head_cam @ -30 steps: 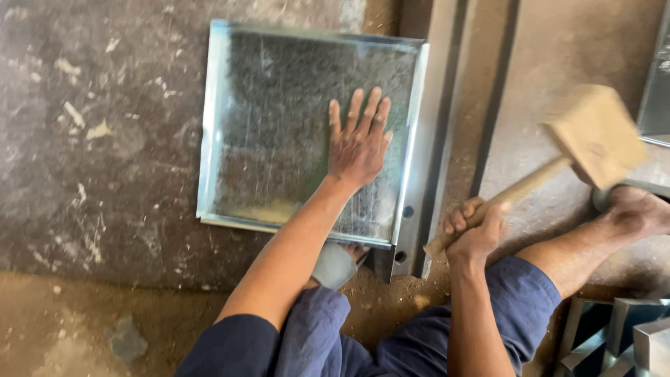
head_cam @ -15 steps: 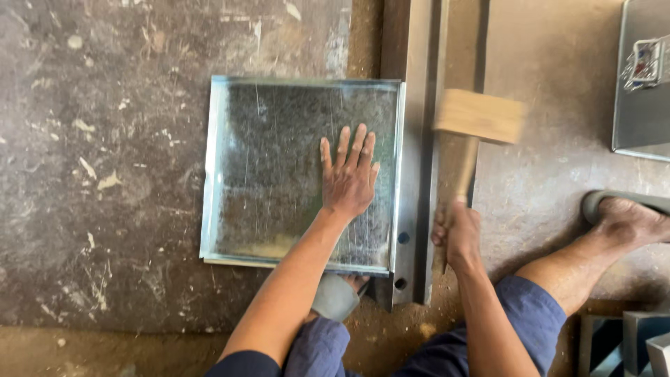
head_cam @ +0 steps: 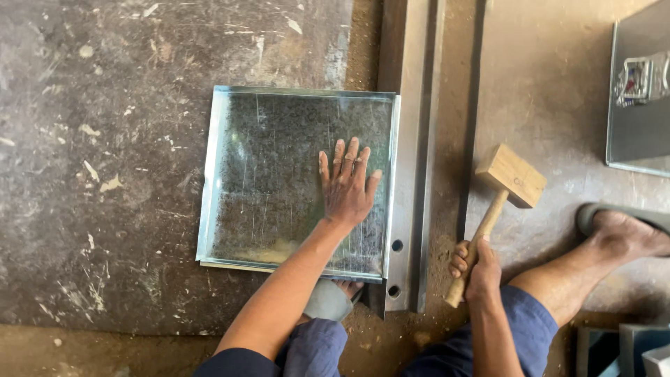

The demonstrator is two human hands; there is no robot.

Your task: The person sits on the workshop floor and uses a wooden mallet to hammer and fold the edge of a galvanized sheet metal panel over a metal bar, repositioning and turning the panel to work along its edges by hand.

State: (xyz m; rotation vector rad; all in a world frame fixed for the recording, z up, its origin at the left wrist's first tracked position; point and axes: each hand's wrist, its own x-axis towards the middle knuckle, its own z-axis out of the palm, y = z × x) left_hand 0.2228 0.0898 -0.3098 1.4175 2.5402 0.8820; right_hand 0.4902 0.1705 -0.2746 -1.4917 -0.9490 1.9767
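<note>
Tray (head_cam: 279, 181) of galvanized sheet metal, square, with shallow upturned edges, flat on the dark floor plate (head_cam: 105, 174) in front of the seated person; right edge laid against a long steel angle bar (head_cam: 408, 160).

Nearest the camera: knees in blue cloth; a foot tucked below the tray's near edge. Right hand (head_cam: 477, 269), grip wrapped tight around the lower handle of a wooden mallet (head_cam: 502, 202), head raised, off to the right of the bar and touching nothing. Left hand (head_cam: 347, 185), fingers spread, palm flat on the tray's floor near its right edge, pinning the sheet.

Step judged in hand: dressing the right edge against the bar, mallet between blows. Next move, as judged: a square blow along the folded edge, well apart from the spread fingers, tray kept tight to the bar.

Tray surface mottled, scratched, dull-bright; corners folded, no dents seen. Farther right: other foot (head_cam: 621, 234) in a sandal; a second metal sheet (head_cam: 638, 132) at the frame's edge.
</note>
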